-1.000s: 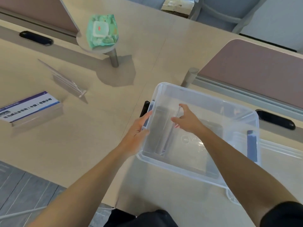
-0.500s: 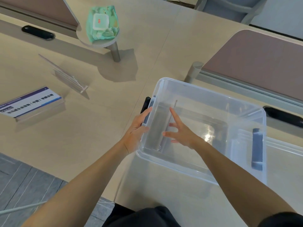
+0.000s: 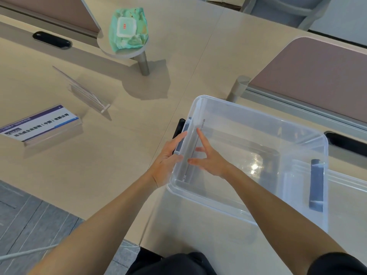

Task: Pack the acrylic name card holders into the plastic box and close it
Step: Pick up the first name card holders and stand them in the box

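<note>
A clear plastic box (image 3: 258,120) stands open on the desk in front of me, with grey latches at both ends. A clear acrylic card holder (image 3: 193,149) stands on edge inside it, against the left wall. My left hand (image 3: 168,157) holds the box's left rim by the latch, thumb over the edge. Inside the box, my right hand (image 3: 210,159) has its fingers spread and straight, fingertips touching the holder. Two more holders are on the desk at left: an empty clear one (image 3: 83,92) and one with a printed card (image 3: 39,126).
A green wet-wipe pack (image 3: 128,28) lies on a small round stand at the back. Brown desk dividers (image 3: 309,76) run along the right and the far left. Black cable slots (image 3: 51,39) sit in the desk. The desk's front edge (image 3: 69,207) drops to grey floor at lower left.
My right hand has let go of the holder inside the box and opened, its fingers now spread against it. The holder has shifted left to the box's wall. My left hand stays on the rim.
</note>
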The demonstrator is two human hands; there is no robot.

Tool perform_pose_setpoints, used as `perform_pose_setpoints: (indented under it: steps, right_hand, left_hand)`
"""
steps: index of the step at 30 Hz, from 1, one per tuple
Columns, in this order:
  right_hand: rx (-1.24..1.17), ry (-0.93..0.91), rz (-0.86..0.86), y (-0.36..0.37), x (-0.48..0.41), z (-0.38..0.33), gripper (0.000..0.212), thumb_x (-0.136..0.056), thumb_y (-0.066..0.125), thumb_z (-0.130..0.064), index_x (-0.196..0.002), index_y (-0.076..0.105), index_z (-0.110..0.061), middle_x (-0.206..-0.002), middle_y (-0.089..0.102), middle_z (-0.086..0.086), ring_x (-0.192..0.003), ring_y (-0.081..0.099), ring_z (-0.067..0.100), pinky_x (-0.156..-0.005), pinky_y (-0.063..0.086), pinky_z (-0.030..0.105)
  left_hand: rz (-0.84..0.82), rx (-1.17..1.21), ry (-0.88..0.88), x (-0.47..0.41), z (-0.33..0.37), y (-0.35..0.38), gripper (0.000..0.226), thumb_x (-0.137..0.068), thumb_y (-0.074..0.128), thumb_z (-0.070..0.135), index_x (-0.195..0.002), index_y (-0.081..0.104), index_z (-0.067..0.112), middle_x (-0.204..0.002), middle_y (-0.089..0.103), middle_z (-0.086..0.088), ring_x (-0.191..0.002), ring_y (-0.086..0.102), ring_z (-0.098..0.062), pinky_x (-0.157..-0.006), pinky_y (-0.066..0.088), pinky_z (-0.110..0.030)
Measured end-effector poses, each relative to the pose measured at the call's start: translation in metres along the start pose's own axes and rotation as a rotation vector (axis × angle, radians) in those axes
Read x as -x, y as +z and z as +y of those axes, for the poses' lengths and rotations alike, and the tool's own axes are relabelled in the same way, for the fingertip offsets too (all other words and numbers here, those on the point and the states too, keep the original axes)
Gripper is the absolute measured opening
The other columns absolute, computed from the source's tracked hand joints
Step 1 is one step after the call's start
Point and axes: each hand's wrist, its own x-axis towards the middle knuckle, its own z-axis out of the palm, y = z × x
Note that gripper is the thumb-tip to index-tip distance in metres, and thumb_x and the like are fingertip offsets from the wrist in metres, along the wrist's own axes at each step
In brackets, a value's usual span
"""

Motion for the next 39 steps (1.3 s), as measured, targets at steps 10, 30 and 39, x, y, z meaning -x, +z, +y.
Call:
perform_pose_setpoints:
  steps: [10, 30, 39]
  right_hand:
    - [-0.016, -0.014, 0.006, 0.002, -0.001, 0.0, 0.104, -0.087, 0.074, -0.023, -0.148, -0.004, -0.056, -0.162, 0.016, -0.004, -0.135, 0.034, 0.015, -0.099, 0.044, 0.043]
    - [0.537, 0.386, 0.887, -0.027, 0.311, -0.033, 0.015, -0.091, 0.062, -0.037, -0.102, 0.069, -0.03, -0.087, 0.068, -0.008, -0.088, 0.065, 0.017, -0.08, 0.05, 0.033]
    - [0.455, 0.547, 1.073, -0.028, 0.469, 0.021, 0.021, -0.093, 0.061, -0.038, -0.109, 0.068, -0.026, -0.092, 0.068, -0.008, -0.088, 0.065, 0.013, -0.086, 0.054, 0.035]
  left_hand:
    - [-0.009, -0.058, 0.017, 0.0, -0.001, 0.0, 0.066, -0.083, 0.043, 0.017, -0.131, 0.04, 0.062, -0.143, 0.036, 0.034, -0.136, 0.028, 0.008, -0.114, 0.024, -0.031]
    - [-0.188, -0.63, 0.424, 0.042, 0.073, 0.096, 0.036, -0.087, 0.057, 0.017, -0.122, 0.061, 0.02, -0.126, 0.057, -0.004, -0.118, 0.048, -0.026, -0.104, 0.038, -0.038]
    - [-0.668, -0.737, 0.576, 0.086, 0.099, 0.222, 0.035, -0.092, 0.053, 0.018, -0.127, 0.056, 0.019, -0.121, 0.055, 0.002, -0.103, 0.049, -0.01, -0.089, 0.039, -0.023]
